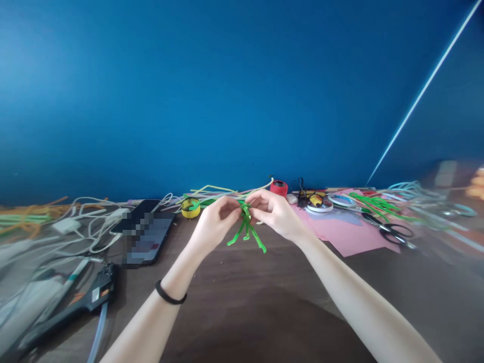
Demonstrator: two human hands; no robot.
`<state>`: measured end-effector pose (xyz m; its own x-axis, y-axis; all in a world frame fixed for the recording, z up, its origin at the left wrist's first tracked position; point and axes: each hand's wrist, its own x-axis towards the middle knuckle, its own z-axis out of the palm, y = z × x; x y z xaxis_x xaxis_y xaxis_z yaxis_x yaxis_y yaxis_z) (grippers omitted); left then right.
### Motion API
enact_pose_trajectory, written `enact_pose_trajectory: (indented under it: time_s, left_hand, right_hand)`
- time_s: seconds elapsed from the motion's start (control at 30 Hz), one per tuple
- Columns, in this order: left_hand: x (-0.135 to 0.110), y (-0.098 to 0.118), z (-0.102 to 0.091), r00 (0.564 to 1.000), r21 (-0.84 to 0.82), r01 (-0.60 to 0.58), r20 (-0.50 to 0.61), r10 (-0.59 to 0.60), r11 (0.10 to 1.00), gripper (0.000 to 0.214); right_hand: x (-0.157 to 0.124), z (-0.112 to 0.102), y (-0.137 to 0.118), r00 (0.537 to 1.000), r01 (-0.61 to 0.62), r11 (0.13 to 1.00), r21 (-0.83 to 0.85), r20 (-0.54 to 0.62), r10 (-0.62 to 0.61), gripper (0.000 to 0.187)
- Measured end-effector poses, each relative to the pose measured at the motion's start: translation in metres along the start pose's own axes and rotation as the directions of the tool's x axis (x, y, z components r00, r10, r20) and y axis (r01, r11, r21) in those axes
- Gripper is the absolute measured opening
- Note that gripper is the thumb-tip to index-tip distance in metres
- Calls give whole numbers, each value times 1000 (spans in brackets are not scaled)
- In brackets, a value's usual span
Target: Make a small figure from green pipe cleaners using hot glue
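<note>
Above the middle of the dark table, both my hands pinch a small bundle of bright green pipe cleaners [246,227]. My left hand [216,222] grips its upper left side between thumb and fingertips, a black band around that wrist. From the other side, my right hand [275,212] pinches the same bundle near its top. Several short green ends hang down and spread apart below the fingers. The bundle's top is partly hidden behind the fingertips.
A glue gun [99,290], a phone [151,242] and tangled white cables [94,232] lie left. Behind my hands stand a yellow tape roll [190,207] and a red roll [279,187]. Pink paper [351,234], black scissors [395,233] and green pipe cleaners [374,204] lie right.
</note>
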<state>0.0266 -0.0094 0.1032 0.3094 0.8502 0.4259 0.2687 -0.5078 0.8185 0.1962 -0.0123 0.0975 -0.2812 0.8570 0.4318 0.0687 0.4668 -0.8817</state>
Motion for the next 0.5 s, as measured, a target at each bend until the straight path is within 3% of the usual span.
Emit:
enact_pose_trajectory:
  time_s: [0.1,0.23,0.5]
  left_hand:
    - [-2,1,1,996,246,-72,-35,83,966,6]
    - [-6,1,3,983,498,-131,-44,176,857,7]
    - [-10,-5,12,980,700,-77,-77,182,710,10]
  right_hand:
    - [-2,4,1,999,45,994,-96,-10,-46,8]
    - [-4,9,3,996,86,974,-211,-10,-90,10]
    - [-7,14,-2,995,91,965,-247,-19,-99,9]
